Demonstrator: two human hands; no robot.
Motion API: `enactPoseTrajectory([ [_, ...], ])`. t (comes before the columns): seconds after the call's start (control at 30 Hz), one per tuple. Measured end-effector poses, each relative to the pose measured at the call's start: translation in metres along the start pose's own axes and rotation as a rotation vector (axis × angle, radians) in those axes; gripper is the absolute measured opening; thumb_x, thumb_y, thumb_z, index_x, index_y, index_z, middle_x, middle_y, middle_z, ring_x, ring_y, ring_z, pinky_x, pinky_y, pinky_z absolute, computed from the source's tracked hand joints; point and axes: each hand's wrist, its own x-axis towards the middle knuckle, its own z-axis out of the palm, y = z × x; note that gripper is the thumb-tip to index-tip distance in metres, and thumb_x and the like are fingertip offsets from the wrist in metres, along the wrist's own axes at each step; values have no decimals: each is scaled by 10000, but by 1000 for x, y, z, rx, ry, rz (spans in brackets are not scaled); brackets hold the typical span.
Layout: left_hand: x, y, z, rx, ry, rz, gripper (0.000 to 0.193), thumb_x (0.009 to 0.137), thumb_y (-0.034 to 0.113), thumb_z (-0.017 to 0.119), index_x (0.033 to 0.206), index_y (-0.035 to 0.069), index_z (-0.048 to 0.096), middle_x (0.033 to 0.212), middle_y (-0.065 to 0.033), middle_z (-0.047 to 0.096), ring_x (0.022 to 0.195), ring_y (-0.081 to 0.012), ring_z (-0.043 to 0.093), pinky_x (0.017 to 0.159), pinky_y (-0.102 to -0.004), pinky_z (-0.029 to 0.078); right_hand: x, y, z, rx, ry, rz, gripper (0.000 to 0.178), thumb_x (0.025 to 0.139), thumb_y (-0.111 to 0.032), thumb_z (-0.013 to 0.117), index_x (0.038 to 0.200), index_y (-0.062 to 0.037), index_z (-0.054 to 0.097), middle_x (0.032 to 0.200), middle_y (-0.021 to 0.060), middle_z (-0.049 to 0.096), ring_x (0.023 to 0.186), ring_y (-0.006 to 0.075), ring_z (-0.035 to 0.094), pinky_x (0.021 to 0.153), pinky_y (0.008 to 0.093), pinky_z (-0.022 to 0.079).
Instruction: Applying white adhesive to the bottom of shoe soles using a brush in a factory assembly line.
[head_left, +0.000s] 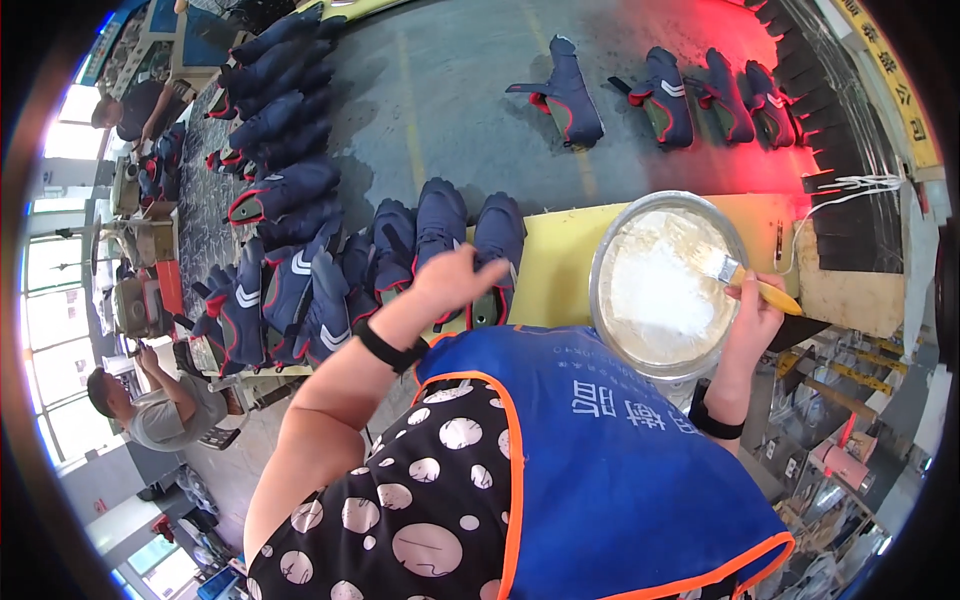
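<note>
Head view: a yellow-handled brush (722, 266) is pinched by the right hand (757, 318), its bristles (693, 251) at the white substance (655, 290) in a metal bowl (597, 290). The left hand (448, 284), fingers spread, is held over navy shoes (498, 230); contact cannot be told.

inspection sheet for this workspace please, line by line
Surface: grey-green top with a yellow ledge along the near side; red glow at far right
Job's things: brush with bristles inside a metal bowl of white substance; dark blue shoes left of it
Clutter: more shoes crowded together at left
Hands: left hand open at the shoes, contact unclear; right hand gripping the brush
Cables: white cords at right
Surroundings: two other people and bright windows at left
</note>
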Motion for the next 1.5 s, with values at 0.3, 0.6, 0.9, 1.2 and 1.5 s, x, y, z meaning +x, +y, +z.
enactPoseTrajectory([
  [0.3,-1,38,78,89,272,55,907,725,474,812,1380,23,377,1128,-238,552,873,-370,694,738,-438,584,-39,-15,-16,77,-42,4,65,967,-38,604,976,1,552,843,70,613,657,114,620,645,255,547],
  [0.6,9,-47,136,-1017,75,191,955,829,290,818,1505,-8,213,1240,-224,626,1091,-293,652,944,-349,509,-59,37,-36,79,-16,151,65,955,-52,623,970,-17,571,887,48,606,712,109,611,709,258,519],
  [0.9,-30,17,116,-340,155,-48,1249,780,483,790,1578,63,-74,1315,-414,484,1154,-520,577,963,-495,487,-54,91,-7,-472,-167,-162,154,886,-144,734,877,-10,657,834,114,692,695,217,665,653,309,522],
  [1.2,15,-18,112,-536,131,75,1045,740,334,792,1587,143,212,1243,-288,570,1123,-353,623,946,-396,519,-55,44,-5,-435,-145,-167,105,863,-108,740,911,-32,688,901,99,688,828,269,685,718,330,518],
  [1.5,-65,32,-7,-1275,-354,171,763,852,65,661,1535,49,321,1334,-124,555,1158,-212,592,976,-318,488,-58,64,-21,-486,-203,-142,116,872,-75,732,959,-24,676,912,117,684,829,273,683,728,320,515],
])
